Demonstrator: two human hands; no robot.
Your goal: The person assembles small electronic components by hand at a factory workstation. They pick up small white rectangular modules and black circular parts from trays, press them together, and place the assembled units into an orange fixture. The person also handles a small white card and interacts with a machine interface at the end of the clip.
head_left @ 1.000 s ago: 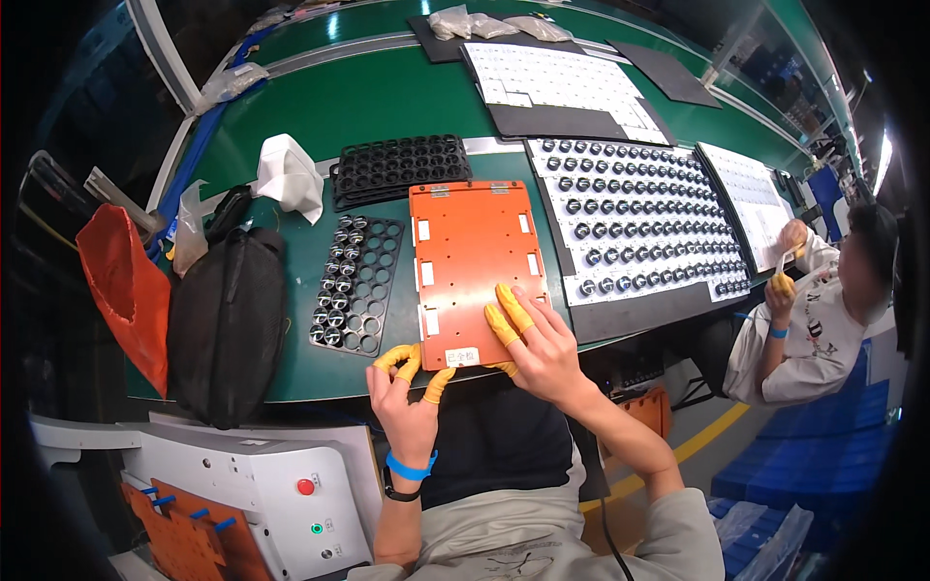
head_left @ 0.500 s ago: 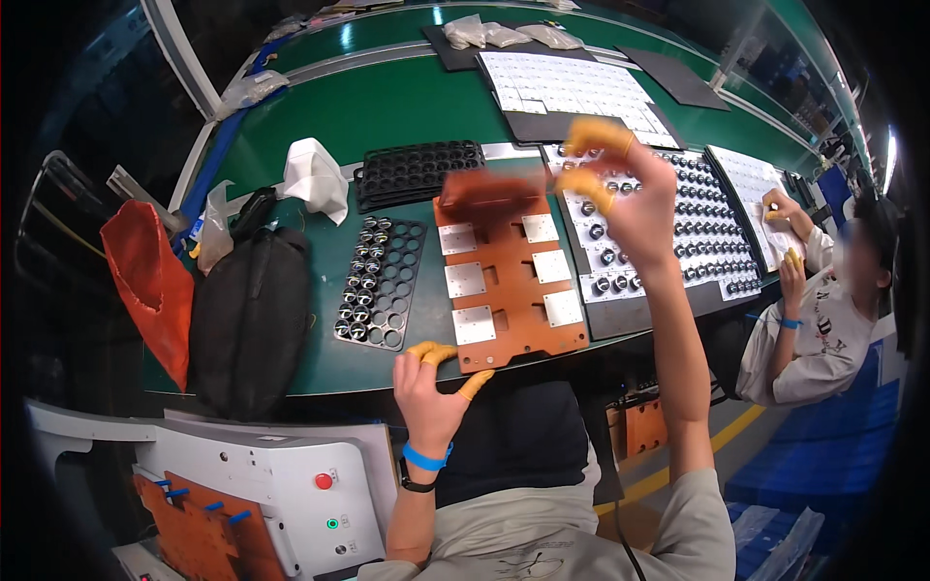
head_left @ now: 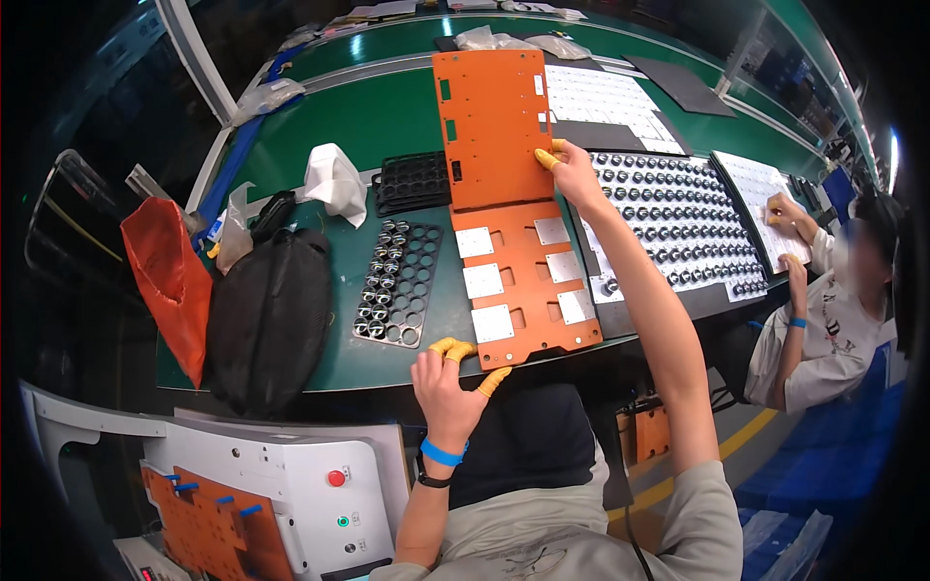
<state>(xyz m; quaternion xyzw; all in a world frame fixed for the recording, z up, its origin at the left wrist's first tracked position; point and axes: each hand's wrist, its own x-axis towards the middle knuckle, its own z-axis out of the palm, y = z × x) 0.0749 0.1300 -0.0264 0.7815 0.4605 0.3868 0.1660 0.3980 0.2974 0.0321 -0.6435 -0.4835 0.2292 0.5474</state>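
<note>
Orange lid [head_left: 492, 121] up, one-handed
Right hand [head_left: 573, 176] pinched it above the base [head_left: 529, 283]; left hand [head_left: 449, 392], fingers apart, by its near-left corner. Slip could've slammed it.

Yellow finger cots [head_left: 495, 381], blue wristband [head_left: 443, 452], black wrist strap [head_left: 432, 479], grey short-sleeved shirt [head_left: 513, 547], dark legwear [head_left: 528, 445]

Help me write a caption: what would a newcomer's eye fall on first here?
Probably the orange lid, raised in the middle, with the right hand at its right edge. In front of it, the orange base carries six white plates, the left hand by its near left corner. Off to the right, rows of round black parts stand out.
</note>
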